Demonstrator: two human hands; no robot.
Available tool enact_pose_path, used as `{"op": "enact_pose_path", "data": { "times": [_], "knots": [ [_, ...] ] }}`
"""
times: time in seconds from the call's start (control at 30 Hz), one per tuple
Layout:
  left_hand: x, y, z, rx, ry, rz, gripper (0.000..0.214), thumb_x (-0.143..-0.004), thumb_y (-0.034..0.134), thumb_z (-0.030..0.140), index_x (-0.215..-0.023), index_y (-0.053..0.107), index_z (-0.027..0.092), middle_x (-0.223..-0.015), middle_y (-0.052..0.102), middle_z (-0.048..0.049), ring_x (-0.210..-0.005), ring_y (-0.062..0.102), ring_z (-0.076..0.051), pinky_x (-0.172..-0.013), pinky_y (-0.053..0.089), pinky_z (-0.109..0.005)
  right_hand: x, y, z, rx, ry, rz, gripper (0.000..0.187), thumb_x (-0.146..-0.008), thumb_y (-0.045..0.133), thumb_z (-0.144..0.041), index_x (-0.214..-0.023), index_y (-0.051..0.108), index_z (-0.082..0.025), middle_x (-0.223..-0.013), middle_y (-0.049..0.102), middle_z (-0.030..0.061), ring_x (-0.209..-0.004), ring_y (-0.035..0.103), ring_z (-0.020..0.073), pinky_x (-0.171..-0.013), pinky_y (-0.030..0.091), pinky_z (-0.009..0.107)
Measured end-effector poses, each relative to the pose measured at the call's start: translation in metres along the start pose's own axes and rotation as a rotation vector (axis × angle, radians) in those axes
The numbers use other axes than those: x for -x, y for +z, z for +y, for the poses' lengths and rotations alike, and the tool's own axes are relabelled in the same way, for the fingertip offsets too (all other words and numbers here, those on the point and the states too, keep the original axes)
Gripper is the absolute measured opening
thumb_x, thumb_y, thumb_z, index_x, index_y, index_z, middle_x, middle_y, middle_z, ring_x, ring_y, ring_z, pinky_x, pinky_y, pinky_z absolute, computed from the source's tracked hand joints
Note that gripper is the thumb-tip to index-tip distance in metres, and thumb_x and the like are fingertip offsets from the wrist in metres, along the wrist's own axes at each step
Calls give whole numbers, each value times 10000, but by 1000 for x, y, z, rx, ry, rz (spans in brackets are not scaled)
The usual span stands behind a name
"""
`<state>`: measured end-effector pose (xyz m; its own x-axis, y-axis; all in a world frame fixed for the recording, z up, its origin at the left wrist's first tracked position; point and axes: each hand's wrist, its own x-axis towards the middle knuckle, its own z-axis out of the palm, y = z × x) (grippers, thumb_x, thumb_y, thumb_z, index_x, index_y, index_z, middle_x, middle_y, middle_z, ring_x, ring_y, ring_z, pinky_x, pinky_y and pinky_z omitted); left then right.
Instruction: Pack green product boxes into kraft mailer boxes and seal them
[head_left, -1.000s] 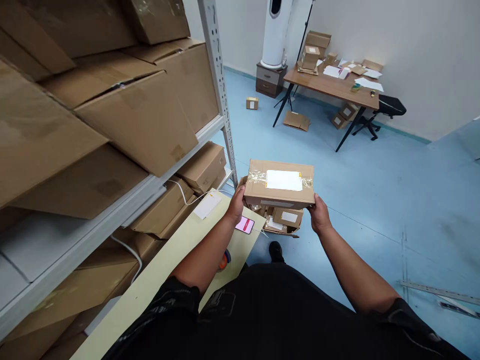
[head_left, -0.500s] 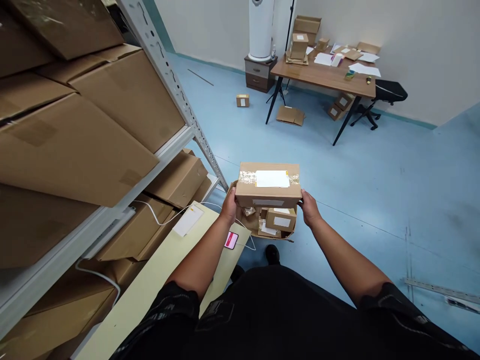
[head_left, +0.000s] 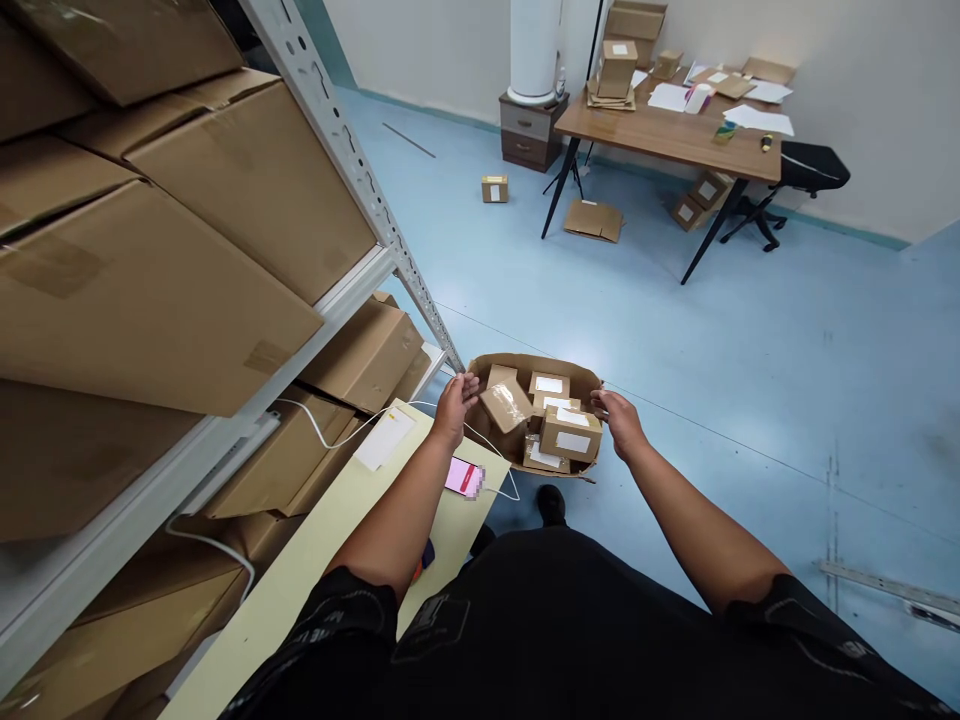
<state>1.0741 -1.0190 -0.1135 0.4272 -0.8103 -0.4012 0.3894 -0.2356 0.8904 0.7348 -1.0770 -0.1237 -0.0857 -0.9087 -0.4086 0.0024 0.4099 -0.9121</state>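
Note:
A large cardboard carton (head_left: 536, 362) with bulging sides stands upright on the floor in front of me, holding several smaller labelled boxes. Inside, a taped box (head_left: 506, 403) lies tilted at the left. A small box (head_left: 576, 430) with white labels rests on others at the right. My left hand (head_left: 457, 405) is over the carton's left rim, fingers spread and holding nothing. At the right rim is my right hand (head_left: 616, 418), also without anything in it, fingers apart and slightly curled. I cannot tell whether either hand touches the rim.
Left of me, a metal shelf (head_left: 352, 290) carries large cartons. A pale yellow board (head_left: 330, 545) beside it bears a phone (head_left: 465, 477), a white card (head_left: 385, 438) and a white cable. Farther off stand a wooden desk (head_left: 675, 130), a chair (head_left: 814, 167) and a small box (head_left: 494, 189).
The wide taped box that both hands held above the carton is out of them. Both hands have opened, and the carton's inside shows more fully.

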Motion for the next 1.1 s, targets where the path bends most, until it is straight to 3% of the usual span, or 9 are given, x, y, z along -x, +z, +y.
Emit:
{"op": "enact_pose_path", "data": {
  "times": [0.2,0.57,0.83,1.1],
  "knots": [
    [9,-3,9,1,19,-24,502,-934,600,668,-1076,698,197,-1127,763,-148,-1107,697,-270,-930,521,-407,12,4,3,18,-3,-34,376,-757,745,-566,-907,801,-225,-1057,793,79,-1040,705,265,-819,542,351],
    [31,-6,27,-50,62,-28,529,-966,552,662,-1091,701,169,-1128,761,-154,-1031,715,-242,-870,537,-366,24,2,5,14,34,-72,391,-737,757,-584,-877,792,-220,-1026,801,80,-1034,718,274,-780,548,335],
    [58,3,30,-62,99,4,574,-918,590,718,-1074,693,175,-1075,776,-137,-997,727,-244,-844,550,-364,8,-11,4,38,36,-152,353,-761,757,-567,-860,782,-230,-994,806,67,-957,737,255,-748,562,322],
    [89,4,21,-55,137,117,614,-888,608,744,-1063,694,162,-1017,771,-134,-966,723,-251,-824,554,-375,-11,-8,-10,38,33,-279,335,-757,771,-550,-832,774,-224,-942,804,68,-871,731,231,-702,558,309]
  ]
}}
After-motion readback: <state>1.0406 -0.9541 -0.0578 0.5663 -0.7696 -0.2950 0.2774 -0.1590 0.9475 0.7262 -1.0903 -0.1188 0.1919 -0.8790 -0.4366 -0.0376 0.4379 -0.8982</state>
